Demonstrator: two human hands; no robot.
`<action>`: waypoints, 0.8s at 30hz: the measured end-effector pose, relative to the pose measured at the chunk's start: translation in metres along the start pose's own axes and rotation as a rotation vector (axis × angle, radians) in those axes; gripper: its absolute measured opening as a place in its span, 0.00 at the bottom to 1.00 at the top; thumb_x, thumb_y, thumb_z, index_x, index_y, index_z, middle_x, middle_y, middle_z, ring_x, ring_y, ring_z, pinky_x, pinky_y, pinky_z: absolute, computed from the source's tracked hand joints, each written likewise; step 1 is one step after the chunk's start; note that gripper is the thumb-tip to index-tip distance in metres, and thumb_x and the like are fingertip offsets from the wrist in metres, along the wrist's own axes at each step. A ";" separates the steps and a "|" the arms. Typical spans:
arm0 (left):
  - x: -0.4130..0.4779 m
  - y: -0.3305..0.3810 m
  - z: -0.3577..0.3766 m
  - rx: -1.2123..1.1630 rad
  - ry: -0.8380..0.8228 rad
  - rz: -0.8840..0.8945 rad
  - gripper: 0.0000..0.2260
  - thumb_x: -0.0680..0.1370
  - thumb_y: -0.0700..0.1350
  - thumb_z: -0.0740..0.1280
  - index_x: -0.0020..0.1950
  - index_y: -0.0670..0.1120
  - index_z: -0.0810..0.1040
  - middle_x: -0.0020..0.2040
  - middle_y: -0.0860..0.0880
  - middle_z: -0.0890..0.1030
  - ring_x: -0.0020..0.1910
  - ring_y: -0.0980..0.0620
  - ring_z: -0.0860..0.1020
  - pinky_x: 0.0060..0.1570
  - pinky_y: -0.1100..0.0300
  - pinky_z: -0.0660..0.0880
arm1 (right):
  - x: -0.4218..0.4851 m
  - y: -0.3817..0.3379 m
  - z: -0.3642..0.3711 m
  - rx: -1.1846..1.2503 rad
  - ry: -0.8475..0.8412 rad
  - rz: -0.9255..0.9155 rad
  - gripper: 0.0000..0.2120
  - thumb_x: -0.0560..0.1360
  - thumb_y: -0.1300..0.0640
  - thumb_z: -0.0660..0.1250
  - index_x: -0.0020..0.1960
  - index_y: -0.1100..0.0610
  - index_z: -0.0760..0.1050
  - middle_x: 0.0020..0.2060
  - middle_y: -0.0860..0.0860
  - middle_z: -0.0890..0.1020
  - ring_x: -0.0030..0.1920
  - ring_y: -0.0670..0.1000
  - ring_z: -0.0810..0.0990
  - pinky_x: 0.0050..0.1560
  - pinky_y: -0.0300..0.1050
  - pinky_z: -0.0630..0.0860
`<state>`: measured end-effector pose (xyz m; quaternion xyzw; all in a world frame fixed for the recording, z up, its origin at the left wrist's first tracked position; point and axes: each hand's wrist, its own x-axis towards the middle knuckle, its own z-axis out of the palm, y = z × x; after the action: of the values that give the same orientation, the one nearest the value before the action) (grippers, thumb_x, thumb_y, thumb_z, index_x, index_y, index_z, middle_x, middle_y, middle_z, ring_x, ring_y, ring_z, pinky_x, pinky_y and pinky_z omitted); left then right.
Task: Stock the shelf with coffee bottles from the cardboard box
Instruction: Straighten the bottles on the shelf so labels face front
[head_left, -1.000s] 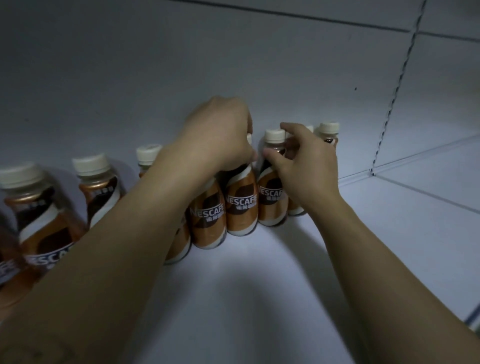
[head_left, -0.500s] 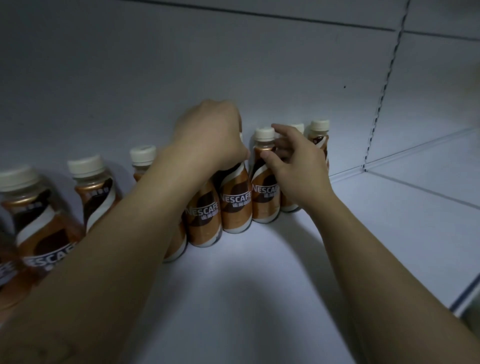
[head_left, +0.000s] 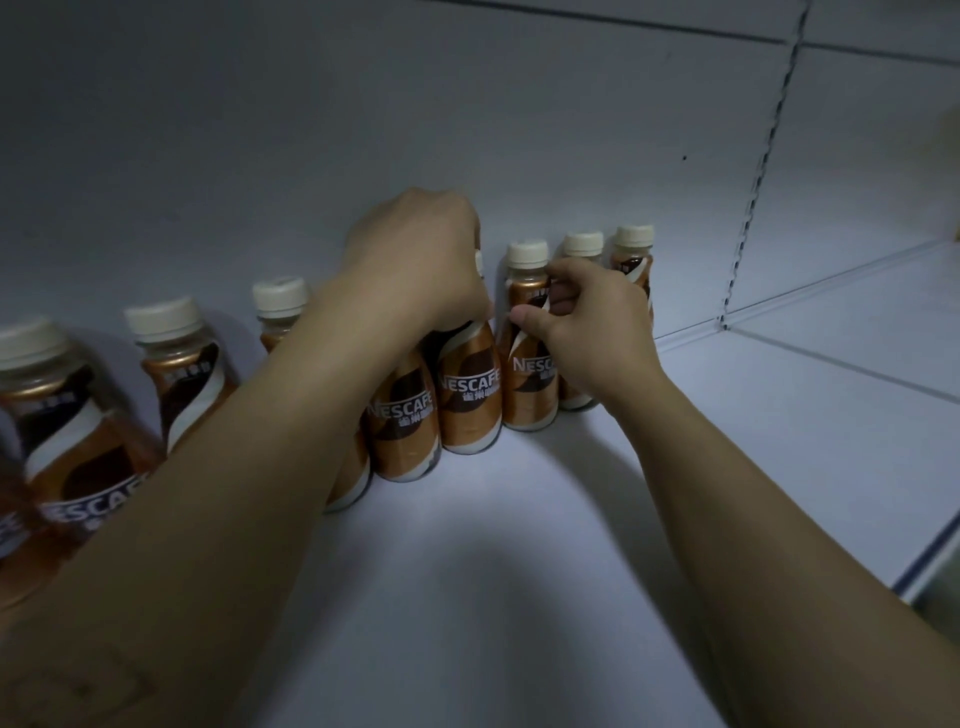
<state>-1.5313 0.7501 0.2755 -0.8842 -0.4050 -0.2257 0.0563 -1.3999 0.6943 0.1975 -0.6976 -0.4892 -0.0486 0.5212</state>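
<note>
Our left hand (head_left: 415, 265) is clamped over the top of a bottle (head_left: 470, 395) in the row along the shelf (head_left: 519, 571) back. Right hand (head_left: 587, 322) pinches the next bottle's (head_left: 524, 374) neck w/ thumb + fingers, prob. touching; box not in view.

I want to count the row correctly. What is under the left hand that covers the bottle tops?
Under the left hand stands a brown-labelled plastic coffee bottle; a sliver of its cream cap shows. The fingers and the rest of the cap are covered.

A shop: white metal shelf (head_left: 779, 441) with slotted upright (head_left: 753, 208), row of identical coffee bottles (head_left: 470, 395).
</note>
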 end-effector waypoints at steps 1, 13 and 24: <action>0.000 0.000 0.000 0.003 -0.006 -0.004 0.18 0.66 0.52 0.77 0.51 0.47 0.80 0.43 0.46 0.80 0.40 0.46 0.77 0.35 0.55 0.73 | 0.000 0.000 0.000 0.004 -0.006 0.002 0.25 0.69 0.51 0.75 0.64 0.54 0.75 0.47 0.45 0.79 0.47 0.46 0.78 0.53 0.44 0.76; -0.002 0.000 -0.002 -0.059 -0.004 -0.036 0.22 0.64 0.55 0.78 0.52 0.45 0.80 0.44 0.46 0.81 0.41 0.46 0.78 0.40 0.54 0.76 | -0.006 0.002 0.003 0.045 0.001 0.003 0.25 0.72 0.52 0.73 0.67 0.52 0.73 0.54 0.48 0.82 0.53 0.47 0.80 0.57 0.49 0.77; -0.004 0.001 -0.003 -0.066 0.010 -0.061 0.23 0.63 0.57 0.78 0.51 0.44 0.80 0.41 0.45 0.80 0.40 0.46 0.78 0.37 0.54 0.75 | -0.007 0.001 0.005 0.024 0.035 -0.031 0.26 0.71 0.50 0.73 0.67 0.52 0.73 0.55 0.49 0.83 0.53 0.47 0.80 0.55 0.45 0.77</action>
<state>-1.5343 0.7456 0.2767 -0.8717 -0.4237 -0.2451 0.0225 -1.4043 0.6938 0.1906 -0.6827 -0.4912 -0.0631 0.5373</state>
